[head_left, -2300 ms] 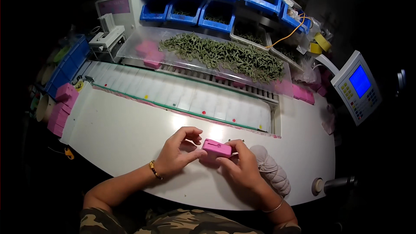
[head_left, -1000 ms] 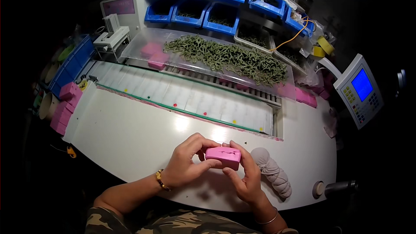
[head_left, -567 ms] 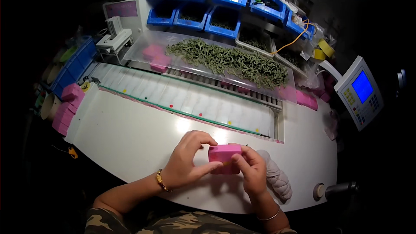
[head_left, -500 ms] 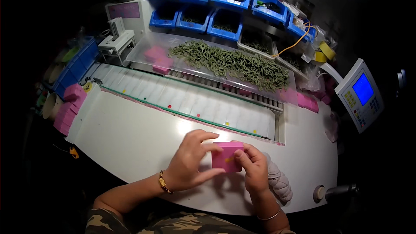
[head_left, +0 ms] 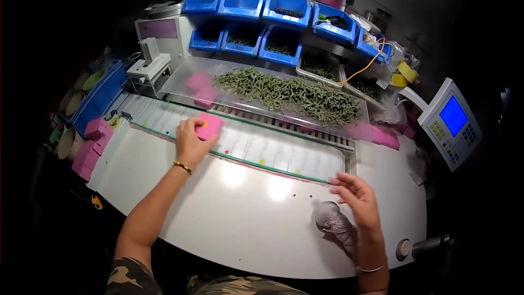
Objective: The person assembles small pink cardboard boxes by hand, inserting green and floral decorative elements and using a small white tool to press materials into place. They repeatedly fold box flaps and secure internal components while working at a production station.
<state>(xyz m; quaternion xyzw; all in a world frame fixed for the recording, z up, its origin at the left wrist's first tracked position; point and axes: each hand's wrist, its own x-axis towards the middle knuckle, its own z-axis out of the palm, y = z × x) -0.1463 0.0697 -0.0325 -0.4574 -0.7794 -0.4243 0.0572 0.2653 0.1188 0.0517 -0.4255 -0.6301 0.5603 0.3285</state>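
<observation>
A small pink box (head_left: 212, 127) with a yellow mark is gripped in my left hand (head_left: 190, 143), over the white strip conveyor (head_left: 278, 152). The fingers wrap its left side; I cannot tell whether its underside touches the strip. Colored dots mark the strip along its green near edge. My right hand (head_left: 355, 199) holds nothing, its fingers loosely apart above the white table (head_left: 229, 218), near the strip's right end. Just left of that wrist lies a grey wrapped cloth bundle (head_left: 338, 224).
Behind the conveyor, a clear tray (head_left: 180, 84) carries a heap of curled green dried pieces (head_left: 284, 95). Blue bins (head_left: 284, 13) stand in rows above. Pink boxes (head_left: 87, 153) are stacked at the left edge. A control panel (head_left: 452, 123) with a blue screen stands at the right.
My left hand has carried the pink box from in front of me up and left to the conveyor. My right hand has let go of it and moved right.
</observation>
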